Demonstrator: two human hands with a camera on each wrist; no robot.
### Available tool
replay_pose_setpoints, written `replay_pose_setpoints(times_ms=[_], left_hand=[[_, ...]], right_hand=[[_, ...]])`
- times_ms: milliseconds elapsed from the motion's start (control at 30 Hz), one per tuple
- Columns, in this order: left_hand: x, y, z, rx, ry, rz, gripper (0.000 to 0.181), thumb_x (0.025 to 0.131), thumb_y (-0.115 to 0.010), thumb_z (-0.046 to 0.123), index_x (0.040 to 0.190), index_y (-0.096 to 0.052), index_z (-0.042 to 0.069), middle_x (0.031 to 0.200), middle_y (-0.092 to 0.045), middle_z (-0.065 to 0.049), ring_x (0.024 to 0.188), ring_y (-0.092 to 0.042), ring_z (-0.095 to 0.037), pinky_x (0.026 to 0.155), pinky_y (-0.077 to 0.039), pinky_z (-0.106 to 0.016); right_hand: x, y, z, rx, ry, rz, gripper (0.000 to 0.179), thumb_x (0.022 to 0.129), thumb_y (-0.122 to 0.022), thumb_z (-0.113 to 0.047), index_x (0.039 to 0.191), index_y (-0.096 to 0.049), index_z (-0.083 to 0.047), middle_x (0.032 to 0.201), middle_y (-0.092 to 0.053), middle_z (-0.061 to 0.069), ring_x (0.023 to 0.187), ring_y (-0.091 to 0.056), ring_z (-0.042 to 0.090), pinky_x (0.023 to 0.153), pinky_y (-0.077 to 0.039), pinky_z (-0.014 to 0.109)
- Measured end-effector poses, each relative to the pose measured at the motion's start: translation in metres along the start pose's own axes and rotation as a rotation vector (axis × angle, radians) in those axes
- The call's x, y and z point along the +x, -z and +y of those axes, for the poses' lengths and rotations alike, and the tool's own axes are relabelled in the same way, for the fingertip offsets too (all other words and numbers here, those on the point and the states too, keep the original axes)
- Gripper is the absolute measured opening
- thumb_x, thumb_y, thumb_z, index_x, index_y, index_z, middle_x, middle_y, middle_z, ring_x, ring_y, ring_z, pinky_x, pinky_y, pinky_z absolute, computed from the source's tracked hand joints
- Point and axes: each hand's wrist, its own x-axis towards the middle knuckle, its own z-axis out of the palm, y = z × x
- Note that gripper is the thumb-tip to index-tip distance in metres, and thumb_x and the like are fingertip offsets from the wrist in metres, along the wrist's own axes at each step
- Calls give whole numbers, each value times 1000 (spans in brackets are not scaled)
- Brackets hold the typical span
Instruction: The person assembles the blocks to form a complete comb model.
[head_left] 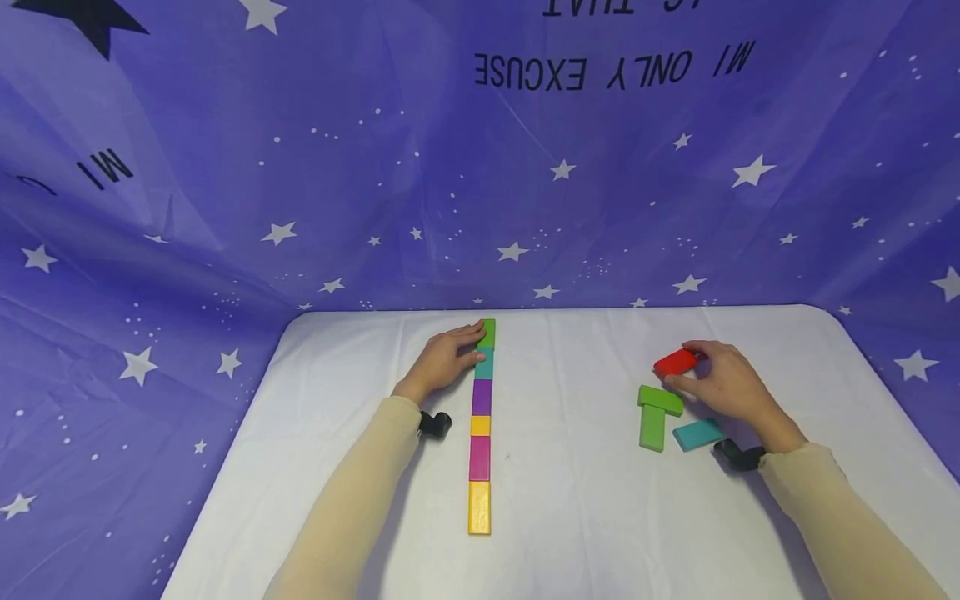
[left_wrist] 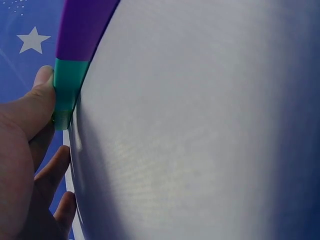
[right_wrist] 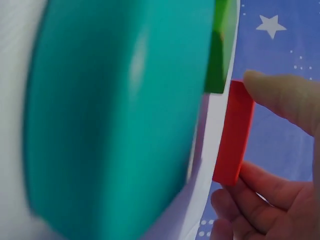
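Note:
A straight row of coloured blocks runs down the white table in the head view. From the far end come a green block (head_left: 488, 333), a teal block (head_left: 484, 364), a purple block (head_left: 482, 397), then yellow, magenta and orange ones. My left hand (head_left: 444, 360) touches the row's far end from the left, a fingertip on the green block and the thumb against the teal one. At the right, my right hand (head_left: 723, 379) pinches a red block (head_left: 675, 363) between thumb and fingers. The right wrist view shows the red block (right_wrist: 235, 132) held by its two ends.
Two green blocks (head_left: 652, 427) lie together in a T shape just below the red block. Beside them is a loose teal block (head_left: 698, 434), close to the right wrist's black camera (head_left: 738, 456). A purple star-printed cloth (head_left: 450, 167) hangs behind the table (head_left: 570, 500).

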Motion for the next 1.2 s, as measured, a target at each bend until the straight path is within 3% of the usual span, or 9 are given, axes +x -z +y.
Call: replay_pose_setpoints(times_ms=[200, 733, 1200], left_hand=[[0, 0, -1, 6, -1, 0, 53, 97, -68, 31, 144, -55, 9, 156, -43, 2, 144, -40, -23, 121, -29, -42], [0, -1, 0, -2, 3, 2, 54, 97, -68, 31, 145, -55, 10, 156, -43, 3, 144, -40, -22, 121, -29, -41], [0, 0, 1, -2, 7, -4, 54, 97, -67, 30, 145, -54, 9, 156, -43, 2, 144, -39, -23, 121, -29, -41]], right_hand=[[1, -2, -14, 18, -14, 59, 79, 88, -75, -45, 138, -48, 10, 128, -53, 34, 114, -46, 49, 89, -47, 67], [12, -15, -50, 111, 10, 183, 73, 86, -78, -38, 134, -52, 10, 127, -56, 30, 115, -46, 46, 90, -44, 60], [26, -33, -84, 152, 7, 200, 70, 85, -79, -34, 132, -54, 11, 125, -58, 29, 113, -48, 43, 94, -45, 58]])
